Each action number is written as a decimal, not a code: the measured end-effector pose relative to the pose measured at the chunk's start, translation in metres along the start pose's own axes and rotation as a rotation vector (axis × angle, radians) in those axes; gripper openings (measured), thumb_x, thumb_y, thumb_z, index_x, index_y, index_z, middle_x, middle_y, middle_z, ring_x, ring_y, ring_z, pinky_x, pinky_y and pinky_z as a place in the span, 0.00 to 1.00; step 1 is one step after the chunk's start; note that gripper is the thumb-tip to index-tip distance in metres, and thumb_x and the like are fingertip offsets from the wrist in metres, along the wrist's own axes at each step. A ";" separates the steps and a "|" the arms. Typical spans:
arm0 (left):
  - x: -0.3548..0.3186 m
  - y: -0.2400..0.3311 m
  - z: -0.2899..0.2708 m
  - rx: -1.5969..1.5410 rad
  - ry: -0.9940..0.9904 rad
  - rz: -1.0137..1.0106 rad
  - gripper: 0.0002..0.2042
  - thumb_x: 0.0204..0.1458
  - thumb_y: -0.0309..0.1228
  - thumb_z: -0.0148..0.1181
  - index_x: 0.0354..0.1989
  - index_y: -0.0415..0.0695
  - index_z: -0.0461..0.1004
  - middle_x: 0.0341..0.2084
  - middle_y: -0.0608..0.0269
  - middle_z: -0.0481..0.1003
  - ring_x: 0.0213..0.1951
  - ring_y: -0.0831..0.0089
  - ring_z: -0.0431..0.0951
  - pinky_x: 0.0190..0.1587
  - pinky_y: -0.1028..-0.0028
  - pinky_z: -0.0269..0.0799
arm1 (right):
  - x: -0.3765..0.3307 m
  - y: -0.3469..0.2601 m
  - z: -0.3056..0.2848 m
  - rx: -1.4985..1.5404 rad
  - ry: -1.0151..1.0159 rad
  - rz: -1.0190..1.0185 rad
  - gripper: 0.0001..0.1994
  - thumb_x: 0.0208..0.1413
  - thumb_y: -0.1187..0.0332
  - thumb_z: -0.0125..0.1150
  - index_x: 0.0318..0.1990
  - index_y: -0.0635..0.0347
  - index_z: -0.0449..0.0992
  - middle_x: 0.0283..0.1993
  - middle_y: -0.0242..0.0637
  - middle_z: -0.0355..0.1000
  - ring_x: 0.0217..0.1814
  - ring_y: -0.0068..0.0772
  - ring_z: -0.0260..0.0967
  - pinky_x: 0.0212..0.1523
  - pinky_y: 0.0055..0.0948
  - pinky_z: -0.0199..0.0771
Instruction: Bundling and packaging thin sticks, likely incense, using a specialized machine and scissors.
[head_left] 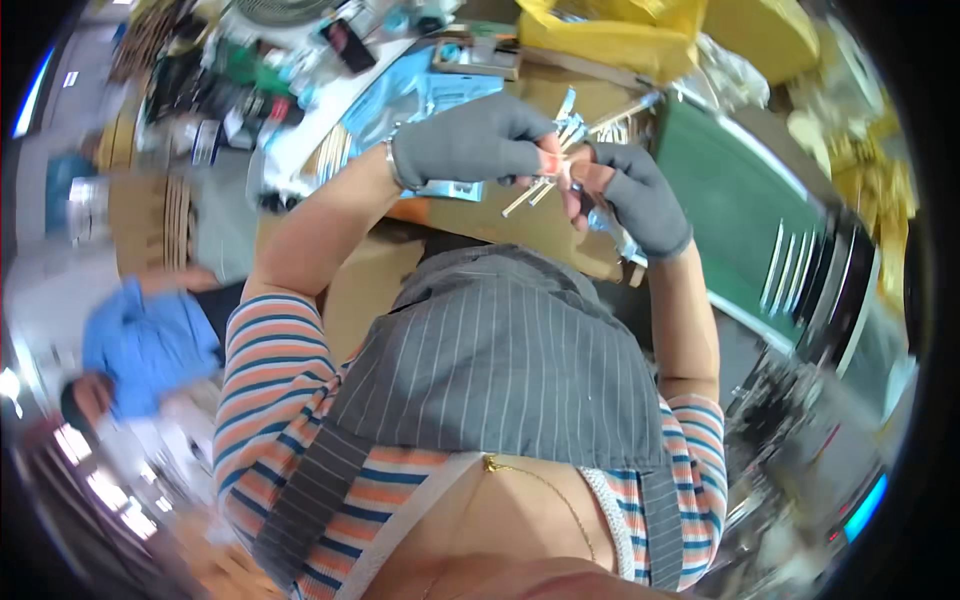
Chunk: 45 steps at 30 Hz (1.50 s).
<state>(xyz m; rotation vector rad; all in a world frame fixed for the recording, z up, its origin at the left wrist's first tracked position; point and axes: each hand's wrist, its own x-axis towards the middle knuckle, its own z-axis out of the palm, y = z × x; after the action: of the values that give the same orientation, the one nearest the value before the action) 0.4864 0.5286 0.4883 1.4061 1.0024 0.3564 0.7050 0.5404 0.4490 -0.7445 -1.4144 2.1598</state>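
Observation:
Over the cardboard-covered worktop, my two hands meet fingertip to fingertip. My left hand, in a grey glove with bare fingertips, is closed in a pinch. My right hand, gloved the same way, is closed opposite it. Between the fingertips is something small and pale that I cannot make out. Several thin pale rods with bluish ends stick out around the fingers; whether they are held or lie behind is unclear. A blue-and-white piece shows just below my right fingers, slightly blurred.
Blue plastic packaging and a small open box lie beyond my left hand. A phone rests at the back left. Yellow bags are behind. A green panel stands right. A person in blue is at left.

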 end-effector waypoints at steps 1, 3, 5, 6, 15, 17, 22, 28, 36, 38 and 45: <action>0.002 -0.010 -0.011 0.004 -0.066 0.003 0.10 0.52 0.33 0.55 0.32 0.38 0.76 0.21 0.67 0.72 0.24 0.82 0.69 0.29 0.79 0.65 | 0.006 0.007 0.002 0.004 0.012 0.003 0.12 0.58 0.66 0.50 0.31 0.67 0.72 0.24 0.37 0.71 0.23 0.24 0.68 0.26 0.21 0.67; 0.009 -0.031 -0.039 -0.022 -0.192 0.013 0.11 0.53 0.33 0.53 0.34 0.37 0.75 0.21 0.66 0.72 0.25 0.83 0.70 0.29 0.80 0.66 | 0.021 0.018 0.013 0.000 0.102 -0.020 0.11 0.58 0.66 0.51 0.31 0.67 0.72 0.25 0.37 0.71 0.24 0.24 0.68 0.26 0.21 0.67; 0.013 -0.052 -0.056 -0.005 -0.227 0.000 0.12 0.52 0.34 0.52 0.34 0.38 0.75 0.21 0.67 0.73 0.23 0.83 0.69 0.26 0.80 0.65 | 0.036 0.033 0.018 -0.059 0.109 -0.013 0.11 0.59 0.67 0.50 0.33 0.67 0.73 0.26 0.35 0.71 0.27 0.23 0.70 0.31 0.21 0.71; 0.014 -0.060 -0.062 0.018 -0.219 -0.015 0.13 0.51 0.35 0.52 0.35 0.38 0.76 0.20 0.68 0.73 0.21 0.84 0.69 0.22 0.80 0.64 | 0.040 0.039 0.021 -0.060 0.144 0.004 0.11 0.59 0.67 0.50 0.33 0.67 0.73 0.26 0.35 0.71 0.27 0.23 0.70 0.31 0.21 0.71; 0.048 -0.171 -0.049 0.016 -0.176 0.061 0.12 0.52 0.37 0.56 0.31 0.40 0.76 0.15 0.70 0.67 0.19 0.84 0.64 0.24 0.80 0.60 | 0.076 0.126 -0.012 -0.464 0.211 0.030 0.10 0.56 0.66 0.54 0.31 0.66 0.74 0.23 0.33 0.70 0.25 0.21 0.67 0.27 0.23 0.68; 0.059 -0.211 -0.032 -0.095 -0.076 0.015 0.10 0.52 0.36 0.56 0.30 0.41 0.76 0.16 0.70 0.67 0.19 0.84 0.64 0.23 0.80 0.59 | 0.087 0.154 -0.031 -0.893 0.184 -0.148 0.10 0.53 0.65 0.55 0.30 0.63 0.75 0.22 0.36 0.70 0.23 0.30 0.68 0.27 0.27 0.67; 0.111 -0.323 0.020 -0.454 0.231 -0.015 0.09 0.52 0.35 0.57 0.23 0.45 0.73 0.14 0.74 0.65 0.16 0.84 0.62 0.17 0.80 0.54 | 0.102 0.248 -0.080 -1.574 0.588 -0.501 0.14 0.46 0.61 0.61 0.41 0.53 0.74 0.36 0.40 0.72 0.40 0.46 0.71 0.39 0.40 0.71; 0.126 -0.423 0.029 -0.639 0.243 -0.132 0.08 0.52 0.33 0.54 0.23 0.49 0.68 0.13 0.75 0.63 0.11 0.83 0.57 0.14 0.81 0.51 | -0.005 0.347 -0.026 -0.960 0.775 -0.183 0.16 0.52 0.56 0.57 0.43 0.55 0.76 0.38 0.40 0.75 0.43 0.42 0.73 0.45 0.36 0.71; 0.105 -0.362 0.032 -0.385 0.390 -0.048 0.07 0.53 0.35 0.55 0.34 0.45 0.73 0.16 0.76 0.61 0.13 0.85 0.56 0.14 0.81 0.51 | -0.417 0.458 -0.053 -0.622 2.083 -0.204 0.12 0.52 0.63 0.58 0.39 0.60 0.79 0.37 0.38 0.77 0.39 0.28 0.73 0.45 0.27 0.70; 0.116 -0.365 0.006 -0.405 0.260 -0.045 0.10 0.53 0.37 0.54 0.39 0.45 0.73 0.17 0.76 0.62 0.14 0.85 0.56 0.15 0.82 0.52 | -0.528 0.450 -0.012 -0.726 2.480 0.092 0.12 0.53 0.62 0.56 0.38 0.57 0.79 0.38 0.42 0.77 0.41 0.33 0.74 0.45 0.28 0.70; 0.169 -0.338 -0.083 -0.365 0.358 -0.025 0.06 0.56 0.37 0.52 0.29 0.53 0.67 0.16 0.75 0.63 0.13 0.84 0.57 0.14 0.81 0.51 | -0.814 0.560 0.025 -0.266 2.937 1.430 0.16 0.52 0.62 0.49 0.39 0.59 0.79 0.43 0.49 0.75 0.49 0.49 0.72 0.49 0.41 0.70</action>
<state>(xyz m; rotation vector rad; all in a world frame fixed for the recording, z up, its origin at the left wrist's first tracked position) 0.4047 0.6417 0.1278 1.0161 1.1733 0.7524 1.2589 -0.1984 0.0956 3.0595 -0.9626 0.7886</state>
